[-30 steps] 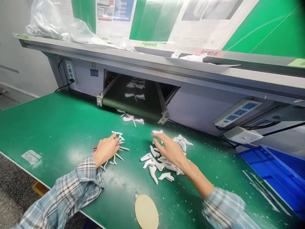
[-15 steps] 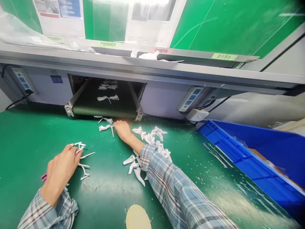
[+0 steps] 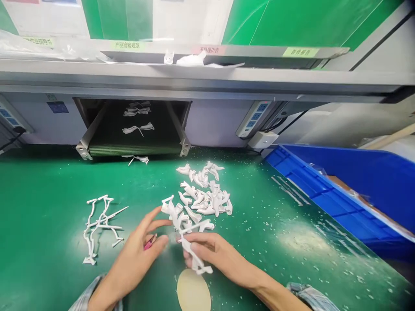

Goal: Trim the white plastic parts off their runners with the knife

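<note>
The right hand (image 3: 220, 255) has its grip clamped on a white plastic part (image 3: 195, 255) beside the pile of white parts (image 3: 204, 203) on the green bench (image 3: 42, 268); the left hand (image 3: 134, 255) grips a pink-handled tool (image 3: 149, 242).

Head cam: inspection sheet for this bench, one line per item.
Surface: green bench mat, scattered with white flecks.
Job's things: heap of white moulded plastic parts mid-bench; looser group of white plastic pieces to its left; more pieces on the dark conveyor belt.
Clutter: beige oval disc at the near side; plastic bag on the shelf.
Grippers: bare hands. Left hand pinches a pink-handled tool; right hand holds a white plastic piece.
Cables: black cable at the left power strip; dark cable by the right power strip.
Surroundings: blue plastic crate to the right; green wall above.
</note>
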`<state>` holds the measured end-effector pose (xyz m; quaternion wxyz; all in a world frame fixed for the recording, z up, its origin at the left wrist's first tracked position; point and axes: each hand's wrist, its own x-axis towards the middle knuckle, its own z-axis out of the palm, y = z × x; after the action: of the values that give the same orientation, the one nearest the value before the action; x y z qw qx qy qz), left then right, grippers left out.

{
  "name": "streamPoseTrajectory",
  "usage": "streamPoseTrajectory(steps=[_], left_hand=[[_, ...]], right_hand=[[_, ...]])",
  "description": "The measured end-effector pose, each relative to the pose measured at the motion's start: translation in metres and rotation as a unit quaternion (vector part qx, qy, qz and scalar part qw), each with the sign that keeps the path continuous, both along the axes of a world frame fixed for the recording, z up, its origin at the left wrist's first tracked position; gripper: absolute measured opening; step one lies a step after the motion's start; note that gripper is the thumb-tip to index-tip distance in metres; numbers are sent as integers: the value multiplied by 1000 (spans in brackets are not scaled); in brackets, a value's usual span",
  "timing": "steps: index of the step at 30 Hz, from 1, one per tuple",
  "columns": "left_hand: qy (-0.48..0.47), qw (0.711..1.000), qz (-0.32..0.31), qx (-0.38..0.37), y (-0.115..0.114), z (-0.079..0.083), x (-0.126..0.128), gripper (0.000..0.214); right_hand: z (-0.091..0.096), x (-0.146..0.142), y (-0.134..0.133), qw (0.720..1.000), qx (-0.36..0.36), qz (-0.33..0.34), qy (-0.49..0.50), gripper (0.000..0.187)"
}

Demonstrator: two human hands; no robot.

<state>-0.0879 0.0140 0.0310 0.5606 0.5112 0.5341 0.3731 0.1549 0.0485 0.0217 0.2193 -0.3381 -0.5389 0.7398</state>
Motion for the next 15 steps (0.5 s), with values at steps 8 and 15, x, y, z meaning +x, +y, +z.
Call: streamPoseTrajectory(steps=[8, 15], left_hand=[[-201, 977, 32, -66, 28, 9, 50, 70], [-162, 985, 52, -40, 28, 12, 75, 64]], right_hand=[[-19, 8, -7, 914, -305, 1, 268, 25], [-34, 17, -20, 890, -352, -3, 290, 32]])
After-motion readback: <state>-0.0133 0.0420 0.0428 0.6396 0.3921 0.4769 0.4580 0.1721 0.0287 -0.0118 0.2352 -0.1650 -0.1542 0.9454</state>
